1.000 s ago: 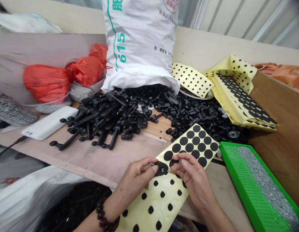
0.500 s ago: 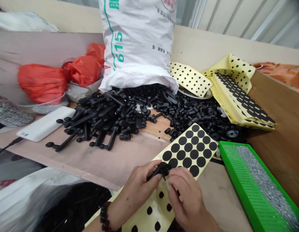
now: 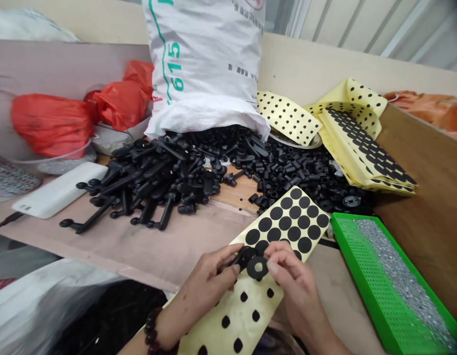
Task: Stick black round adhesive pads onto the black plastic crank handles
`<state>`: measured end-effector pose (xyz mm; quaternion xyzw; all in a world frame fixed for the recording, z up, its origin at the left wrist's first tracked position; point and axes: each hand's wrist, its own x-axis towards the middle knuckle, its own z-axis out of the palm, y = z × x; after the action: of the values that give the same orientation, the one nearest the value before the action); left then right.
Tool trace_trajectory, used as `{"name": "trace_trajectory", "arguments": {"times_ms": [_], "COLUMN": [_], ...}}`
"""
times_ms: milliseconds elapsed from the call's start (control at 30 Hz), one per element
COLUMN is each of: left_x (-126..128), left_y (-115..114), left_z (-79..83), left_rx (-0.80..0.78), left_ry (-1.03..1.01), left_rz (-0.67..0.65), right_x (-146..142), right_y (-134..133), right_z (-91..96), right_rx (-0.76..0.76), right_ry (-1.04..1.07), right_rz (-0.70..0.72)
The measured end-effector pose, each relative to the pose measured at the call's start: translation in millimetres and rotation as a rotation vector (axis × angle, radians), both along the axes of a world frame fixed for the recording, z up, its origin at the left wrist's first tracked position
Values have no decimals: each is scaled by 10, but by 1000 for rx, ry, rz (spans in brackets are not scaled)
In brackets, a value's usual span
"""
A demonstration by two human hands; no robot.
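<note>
Pinching a flat rubber ring (image 3: 257,268), the right hand (image 3: 295,277) is beside the left hand's (image 3: 201,291) pinched plastic part (image 3: 243,257).

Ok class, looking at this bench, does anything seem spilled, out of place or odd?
Yes: black moulded plastic parts lie in a loose, unsorted heap, spilling out of the mouth of the white woven sack across the wooden bench board. They look odd because they sit uncontained.

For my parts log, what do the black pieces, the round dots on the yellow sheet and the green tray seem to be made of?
The black pieces look like molded plastic, dull-finished. The round dots look like matte rubber or foam, thin and flat. The green tray looks like glossy plastic, perforated.
</note>
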<state>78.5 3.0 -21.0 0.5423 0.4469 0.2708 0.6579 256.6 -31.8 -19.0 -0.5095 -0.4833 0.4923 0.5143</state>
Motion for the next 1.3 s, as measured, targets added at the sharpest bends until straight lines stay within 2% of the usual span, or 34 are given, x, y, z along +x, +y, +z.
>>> {"name": "trace_trajectory", "arguments": {"times_ms": [100,333,567,800,1100,1300], "left_x": [2,18,8,5,58,87], "left_y": [-5,-32,-32,-40,-9,-27], "left_z": [70,195,163,220,64,-13], "left_rx": [-25,29,39,8,-50,-5], "left_ry": [-10,37,51,31,-36,4], "left_rz": [-7,13,23,50,43,72], "right_x": [-12,-45,-34,-7,-26,-53], "right_y": [31,59,71,81,88,80], "right_z": [-50,-44,-95,-83,-36,-16], "right_rx": [-114,-144,-116,-53,-32,8], "right_ry": [129,204,147,18,-49,-125], "right_rz": [-16,-16,3,49,69,68]}}
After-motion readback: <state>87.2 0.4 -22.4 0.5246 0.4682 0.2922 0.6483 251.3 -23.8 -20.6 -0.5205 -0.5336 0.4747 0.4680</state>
